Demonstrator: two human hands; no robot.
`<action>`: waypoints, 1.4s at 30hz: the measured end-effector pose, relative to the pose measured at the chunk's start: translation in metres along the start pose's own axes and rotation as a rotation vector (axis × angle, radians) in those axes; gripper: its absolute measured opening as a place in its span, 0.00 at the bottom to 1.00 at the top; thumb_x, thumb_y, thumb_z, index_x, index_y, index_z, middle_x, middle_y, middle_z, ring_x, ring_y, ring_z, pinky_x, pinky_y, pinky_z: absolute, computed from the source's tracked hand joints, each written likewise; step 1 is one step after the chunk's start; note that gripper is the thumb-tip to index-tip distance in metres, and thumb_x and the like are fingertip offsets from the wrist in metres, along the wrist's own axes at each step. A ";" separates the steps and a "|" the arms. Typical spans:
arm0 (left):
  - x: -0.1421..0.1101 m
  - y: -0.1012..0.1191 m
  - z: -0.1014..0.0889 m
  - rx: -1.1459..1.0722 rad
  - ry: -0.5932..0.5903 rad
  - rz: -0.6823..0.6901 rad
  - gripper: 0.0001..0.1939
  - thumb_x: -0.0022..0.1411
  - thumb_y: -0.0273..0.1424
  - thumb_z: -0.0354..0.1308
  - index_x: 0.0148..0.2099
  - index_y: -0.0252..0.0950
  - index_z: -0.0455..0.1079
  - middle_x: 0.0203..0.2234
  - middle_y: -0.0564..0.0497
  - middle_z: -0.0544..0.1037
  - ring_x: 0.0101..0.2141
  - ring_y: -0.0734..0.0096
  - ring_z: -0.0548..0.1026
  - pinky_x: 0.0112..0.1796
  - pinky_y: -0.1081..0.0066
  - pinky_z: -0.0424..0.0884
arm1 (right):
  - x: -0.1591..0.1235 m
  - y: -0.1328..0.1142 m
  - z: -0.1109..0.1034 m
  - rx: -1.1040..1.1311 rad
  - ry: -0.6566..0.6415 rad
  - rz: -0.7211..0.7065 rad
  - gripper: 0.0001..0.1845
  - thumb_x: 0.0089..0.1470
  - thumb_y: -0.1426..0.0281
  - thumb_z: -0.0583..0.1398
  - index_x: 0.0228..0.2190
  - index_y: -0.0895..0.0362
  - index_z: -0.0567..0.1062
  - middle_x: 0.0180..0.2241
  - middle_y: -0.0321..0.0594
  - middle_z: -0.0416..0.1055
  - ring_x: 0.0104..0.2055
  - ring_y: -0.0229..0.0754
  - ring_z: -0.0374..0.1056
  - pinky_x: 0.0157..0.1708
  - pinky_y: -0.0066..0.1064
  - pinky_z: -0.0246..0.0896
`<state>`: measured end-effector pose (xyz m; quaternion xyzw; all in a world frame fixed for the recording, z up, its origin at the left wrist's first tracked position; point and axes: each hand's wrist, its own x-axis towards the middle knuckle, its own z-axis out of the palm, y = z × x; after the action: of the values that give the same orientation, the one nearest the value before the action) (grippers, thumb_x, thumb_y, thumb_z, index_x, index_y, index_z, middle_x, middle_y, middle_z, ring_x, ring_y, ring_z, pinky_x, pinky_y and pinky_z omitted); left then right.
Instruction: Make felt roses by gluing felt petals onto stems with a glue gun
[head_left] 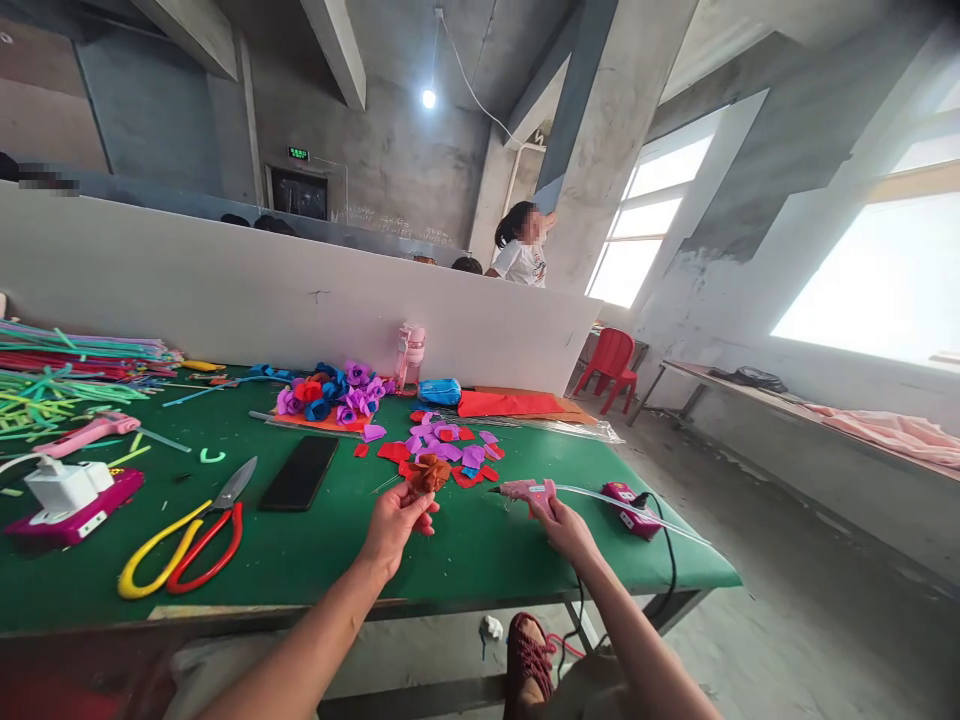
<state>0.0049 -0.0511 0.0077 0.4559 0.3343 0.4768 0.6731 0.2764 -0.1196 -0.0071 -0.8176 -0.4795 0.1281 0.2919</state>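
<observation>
My left hand (394, 525) is closed around the stem of an orange-red fabric rose (426, 473), held just above the green table (480, 560). My right hand (562, 528) grips the handle of a pink glue gun (529, 490), its nozzle pointing left toward the rose. A clear glue stick pokes out of the gun's back to the right. Beyond the rose lies a scatter of red and purple felt petals (450, 450).
Scissors with yellow and red handles (187, 545), a black phone (300, 472), a second pink glue gun (90, 432), finished blue and purple flowers (334, 392), a pink bottle (410, 355) and coloured sticks are on the table. White partition behind; a person stands beyond it. Red chair (611, 365) at right.
</observation>
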 end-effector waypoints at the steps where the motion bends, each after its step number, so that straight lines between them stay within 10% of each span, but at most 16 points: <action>1: 0.000 0.002 0.000 -0.003 0.000 0.009 0.18 0.44 0.37 0.66 0.35 0.30 0.71 0.21 0.51 0.75 0.18 0.80 0.66 0.21 0.75 0.70 | 0.000 0.000 0.000 -0.132 0.016 -0.049 0.16 0.54 0.58 0.53 0.26 0.57 0.71 0.28 0.43 0.72 0.34 0.43 0.69 0.31 0.29 0.58; 8: 0.017 0.035 0.009 -0.011 -0.008 0.064 0.19 0.42 0.37 0.67 0.35 0.30 0.71 0.20 0.52 0.75 0.17 0.80 0.66 0.20 0.76 0.69 | -0.011 -0.042 -0.012 -0.408 0.079 -0.111 0.18 0.54 0.56 0.53 0.27 0.56 0.73 0.31 0.45 0.72 0.34 0.45 0.68 0.28 0.29 0.53; 16: 0.027 0.022 0.010 0.053 0.041 0.114 0.19 0.43 0.38 0.66 0.36 0.31 0.72 0.20 0.52 0.75 0.17 0.79 0.67 0.19 0.76 0.68 | 0.003 -0.114 0.039 0.496 0.045 -0.359 0.18 0.50 0.55 0.53 0.24 0.57 0.71 0.21 0.36 0.67 0.23 0.37 0.60 0.24 0.27 0.51; 23: 0.017 0.009 0.001 0.073 0.020 0.061 0.19 0.44 0.38 0.65 0.37 0.31 0.72 0.21 0.52 0.75 0.18 0.79 0.66 0.20 0.76 0.67 | -0.013 -0.124 0.073 1.016 -0.165 -0.127 0.23 0.40 0.50 0.61 0.24 0.59 0.73 0.22 0.38 0.70 0.20 0.34 0.58 0.23 0.27 0.53; 42: 0.025 -0.005 0.011 0.058 0.043 0.070 0.19 0.46 0.38 0.65 0.40 0.32 0.73 0.24 0.52 0.76 0.19 0.78 0.67 0.21 0.76 0.68 | -0.027 -0.128 0.061 1.157 -0.218 -0.056 0.18 0.43 0.57 0.62 0.32 0.58 0.79 0.29 0.41 0.74 0.28 0.38 0.64 0.29 0.28 0.59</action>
<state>0.0245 -0.0319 0.0072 0.4763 0.3462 0.5000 0.6350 0.1421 -0.0741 0.0196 -0.4947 -0.3805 0.4443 0.6427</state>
